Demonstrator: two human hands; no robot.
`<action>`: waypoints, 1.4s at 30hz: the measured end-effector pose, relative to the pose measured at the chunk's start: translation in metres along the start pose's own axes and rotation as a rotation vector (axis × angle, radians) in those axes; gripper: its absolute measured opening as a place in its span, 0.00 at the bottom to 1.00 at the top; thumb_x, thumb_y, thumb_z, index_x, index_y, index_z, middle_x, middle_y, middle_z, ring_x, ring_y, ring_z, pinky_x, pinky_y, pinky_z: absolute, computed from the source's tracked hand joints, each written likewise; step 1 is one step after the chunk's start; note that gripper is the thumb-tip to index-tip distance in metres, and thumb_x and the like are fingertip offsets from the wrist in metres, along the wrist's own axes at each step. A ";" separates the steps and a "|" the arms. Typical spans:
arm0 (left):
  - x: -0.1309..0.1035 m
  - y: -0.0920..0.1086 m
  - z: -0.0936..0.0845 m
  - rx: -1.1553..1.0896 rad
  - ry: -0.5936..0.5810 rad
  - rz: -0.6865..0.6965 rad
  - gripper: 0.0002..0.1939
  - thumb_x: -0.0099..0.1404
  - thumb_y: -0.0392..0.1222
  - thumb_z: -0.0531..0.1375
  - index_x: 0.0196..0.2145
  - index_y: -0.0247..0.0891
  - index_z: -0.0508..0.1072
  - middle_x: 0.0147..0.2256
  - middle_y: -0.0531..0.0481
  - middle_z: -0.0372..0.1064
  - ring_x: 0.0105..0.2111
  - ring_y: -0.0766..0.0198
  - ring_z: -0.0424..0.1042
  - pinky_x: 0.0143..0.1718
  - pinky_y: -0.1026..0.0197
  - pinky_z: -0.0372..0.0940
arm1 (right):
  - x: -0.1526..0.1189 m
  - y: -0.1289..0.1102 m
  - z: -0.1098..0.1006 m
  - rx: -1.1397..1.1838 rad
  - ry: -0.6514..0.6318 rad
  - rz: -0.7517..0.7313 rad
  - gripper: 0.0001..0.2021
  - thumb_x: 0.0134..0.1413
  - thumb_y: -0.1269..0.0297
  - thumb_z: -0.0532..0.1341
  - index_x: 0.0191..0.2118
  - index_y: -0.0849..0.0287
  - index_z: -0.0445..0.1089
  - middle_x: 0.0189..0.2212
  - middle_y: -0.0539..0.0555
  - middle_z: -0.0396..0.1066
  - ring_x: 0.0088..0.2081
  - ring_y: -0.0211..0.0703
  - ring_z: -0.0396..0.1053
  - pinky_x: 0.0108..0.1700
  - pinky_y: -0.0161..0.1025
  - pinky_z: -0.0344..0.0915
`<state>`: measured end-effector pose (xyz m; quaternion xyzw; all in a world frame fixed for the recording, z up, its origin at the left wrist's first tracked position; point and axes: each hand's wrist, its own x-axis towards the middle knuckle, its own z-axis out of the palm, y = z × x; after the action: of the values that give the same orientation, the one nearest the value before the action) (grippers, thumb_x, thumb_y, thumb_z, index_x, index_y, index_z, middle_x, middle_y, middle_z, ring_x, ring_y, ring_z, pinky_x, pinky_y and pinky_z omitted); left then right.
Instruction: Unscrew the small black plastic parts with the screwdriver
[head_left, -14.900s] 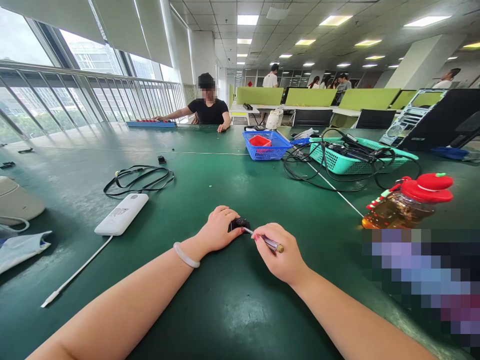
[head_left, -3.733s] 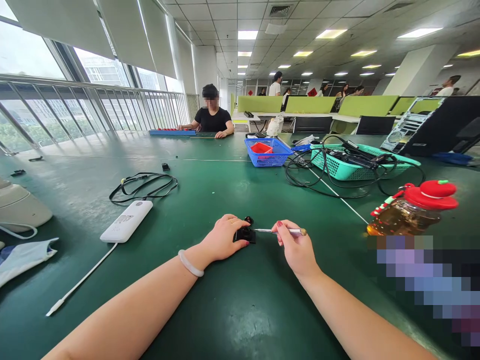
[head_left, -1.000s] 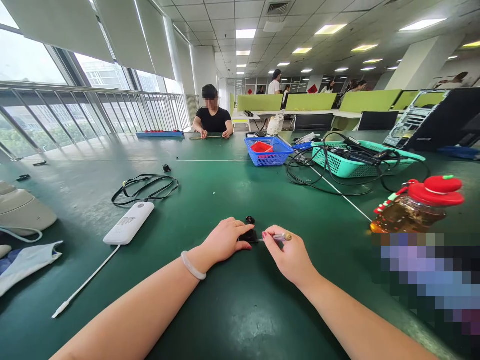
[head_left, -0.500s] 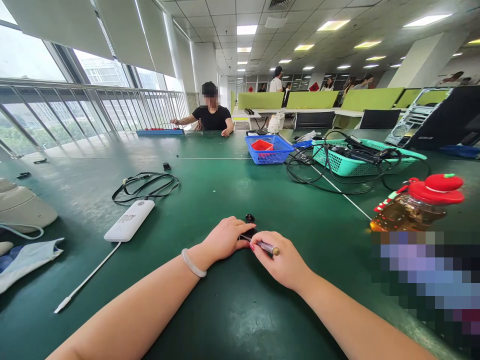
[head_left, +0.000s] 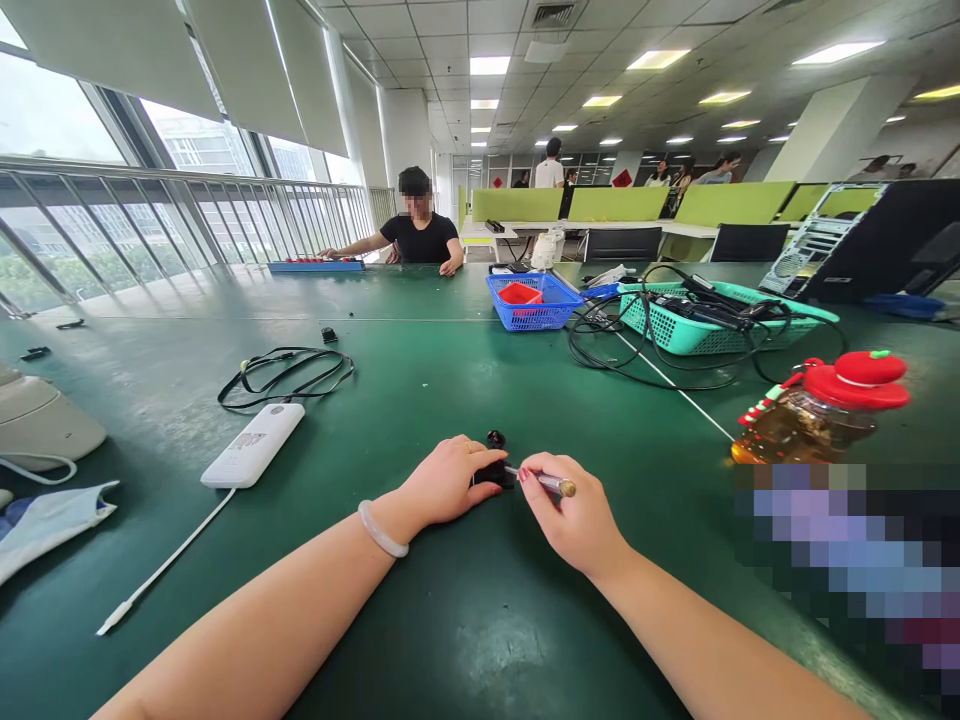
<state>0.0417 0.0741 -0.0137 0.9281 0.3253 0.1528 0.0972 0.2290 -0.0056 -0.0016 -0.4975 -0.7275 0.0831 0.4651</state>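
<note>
My left hand (head_left: pixel 454 480) rests on the green table (head_left: pixel 420 630), its thumb and fingers closed on a small black object (head_left: pixel 501 474). In my right hand (head_left: pixel 574 515) is a pen-like tool (head_left: pixel 546 483), pinched between thumb and fingers. Its thin tip points left, at the right end of the black object; whether they touch is too small to tell. Just beyond my left fingertips lies a small round black piece (head_left: pixel 496 438).
A white power bank (head_left: pixel 253 446) and a black cable (head_left: pixel 285 378) lie left. Farther back are a blue basket (head_left: pixel 534 316) and a green basket (head_left: pixel 675 336) with cables. A red-lidded bottle (head_left: pixel 821 410) stands right. A person (head_left: pixel 421 235) sits across.
My right hand has moved slightly right with the tool, and its tip has drawn back to the black object's right end. The view has shifted a little.
</note>
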 end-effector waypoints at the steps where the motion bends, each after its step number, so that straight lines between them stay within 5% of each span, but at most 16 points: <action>1: 0.000 0.000 0.000 0.002 -0.001 -0.004 0.23 0.65 0.49 0.59 0.56 0.44 0.67 0.49 0.46 0.72 0.48 0.54 0.69 0.52 0.51 0.63 | 0.000 0.001 0.001 0.005 -0.016 0.033 0.11 0.63 0.62 0.52 0.31 0.55 0.68 0.23 0.49 0.69 0.27 0.40 0.66 0.33 0.36 0.63; 17: -0.001 0.008 -0.007 -0.020 0.087 -0.006 0.21 0.70 0.46 0.52 0.59 0.43 0.64 0.53 0.44 0.68 0.52 0.56 0.66 0.57 0.51 0.61 | 0.002 0.004 -0.001 0.155 -0.035 0.109 0.12 0.62 0.59 0.53 0.31 0.56 0.69 0.26 0.50 0.70 0.28 0.40 0.67 0.33 0.36 0.63; 22: -0.002 0.009 -0.005 0.106 0.196 -0.211 0.21 0.71 0.43 0.48 0.60 0.42 0.62 0.48 0.43 0.69 0.47 0.55 0.68 0.50 0.50 0.63 | 0.001 0.006 -0.001 0.175 0.082 0.111 0.11 0.62 0.59 0.54 0.34 0.56 0.70 0.28 0.51 0.71 0.27 0.39 0.67 0.31 0.36 0.63; 25: -0.002 0.007 -0.002 0.245 0.138 -0.340 0.20 0.71 0.42 0.47 0.58 0.44 0.66 0.45 0.42 0.69 0.43 0.52 0.69 0.45 0.49 0.64 | 0.003 0.013 0.002 0.187 0.062 0.201 0.11 0.60 0.57 0.55 0.37 0.56 0.71 0.32 0.53 0.73 0.31 0.42 0.69 0.34 0.37 0.66; 29: -0.003 0.007 0.000 0.347 0.068 -0.355 0.18 0.70 0.43 0.48 0.49 0.45 0.73 0.42 0.42 0.70 0.41 0.51 0.69 0.42 0.48 0.62 | 0.006 0.023 0.007 0.233 0.004 0.348 0.13 0.58 0.55 0.56 0.42 0.56 0.72 0.34 0.54 0.74 0.32 0.44 0.71 0.36 0.39 0.68; 34: -0.003 0.013 -0.002 0.269 0.132 -0.382 0.17 0.70 0.44 0.47 0.43 0.40 0.76 0.43 0.41 0.70 0.42 0.50 0.69 0.46 0.44 0.60 | 0.007 0.026 0.010 0.283 -0.034 0.379 0.15 0.58 0.54 0.56 0.43 0.57 0.72 0.35 0.56 0.75 0.32 0.43 0.71 0.37 0.40 0.69; 38: -0.003 0.017 -0.005 0.084 0.157 -0.203 0.16 0.69 0.47 0.51 0.50 0.41 0.71 0.49 0.43 0.68 0.51 0.52 0.65 0.54 0.46 0.60 | 0.006 0.025 0.010 0.275 -0.052 0.363 0.15 0.58 0.54 0.57 0.43 0.57 0.73 0.33 0.54 0.75 0.33 0.44 0.72 0.38 0.40 0.69; 42: -0.005 0.019 -0.001 0.017 0.036 0.024 0.23 0.67 0.50 0.56 0.59 0.46 0.63 0.59 0.43 0.60 0.59 0.52 0.59 0.60 0.45 0.56 | 0.006 0.025 0.011 0.282 -0.067 0.340 0.15 0.58 0.54 0.57 0.44 0.56 0.72 0.34 0.54 0.76 0.34 0.44 0.73 0.39 0.41 0.70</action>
<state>0.0486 0.0567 -0.0085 0.9298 0.3171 0.1679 0.0818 0.2368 0.0151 -0.0189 -0.5399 -0.6295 0.2778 0.4847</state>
